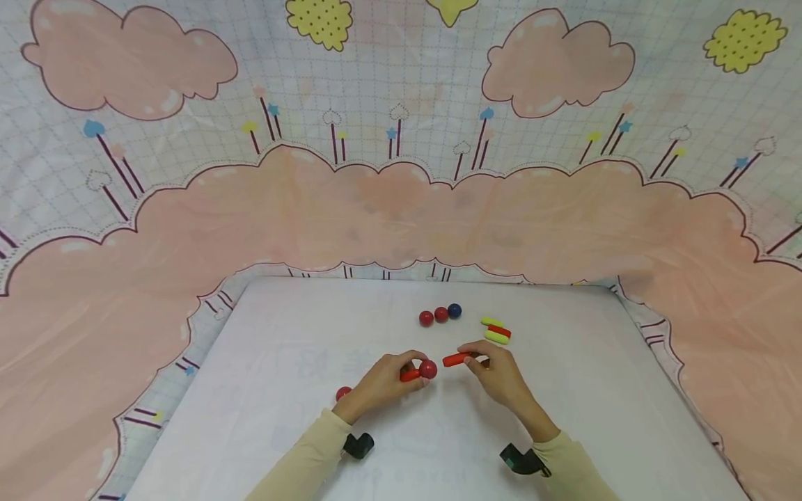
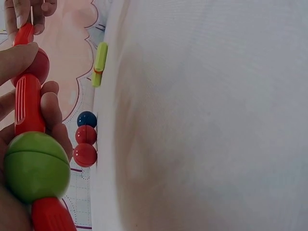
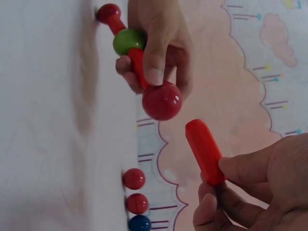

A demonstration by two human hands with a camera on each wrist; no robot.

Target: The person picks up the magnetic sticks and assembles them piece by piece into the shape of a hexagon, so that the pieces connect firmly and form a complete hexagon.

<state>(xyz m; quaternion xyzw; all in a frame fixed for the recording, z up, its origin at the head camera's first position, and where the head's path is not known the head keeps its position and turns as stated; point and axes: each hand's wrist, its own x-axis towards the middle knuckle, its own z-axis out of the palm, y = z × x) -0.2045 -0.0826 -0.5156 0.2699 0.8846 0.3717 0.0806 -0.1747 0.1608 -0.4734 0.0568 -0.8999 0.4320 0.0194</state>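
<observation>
My left hand [image 1: 383,381] grips a joined chain of balls and rods. In the right wrist view it runs from a red ball [image 3: 162,101] by the thumb, through a red rod [image 3: 138,67], a green ball [image 3: 128,42] and another red rod [image 3: 116,24], to a red ball [image 3: 109,13] at the far end. Between thumb and fingers, my right hand [image 1: 498,372] pinches a loose red rod [image 3: 203,150]. That rod points toward the near red ball, and a small gap separates them. From the head, the left hand hides the green ball.
Two red balls [image 1: 426,318] and a blue ball [image 1: 454,311] sit in a row on the white table [image 1: 301,334]. To their right lie two yellow rods [image 1: 497,337] with a red rod [image 1: 499,331] between them. A cloud-patterned cloth [image 1: 376,216] surrounds the table's back and sides.
</observation>
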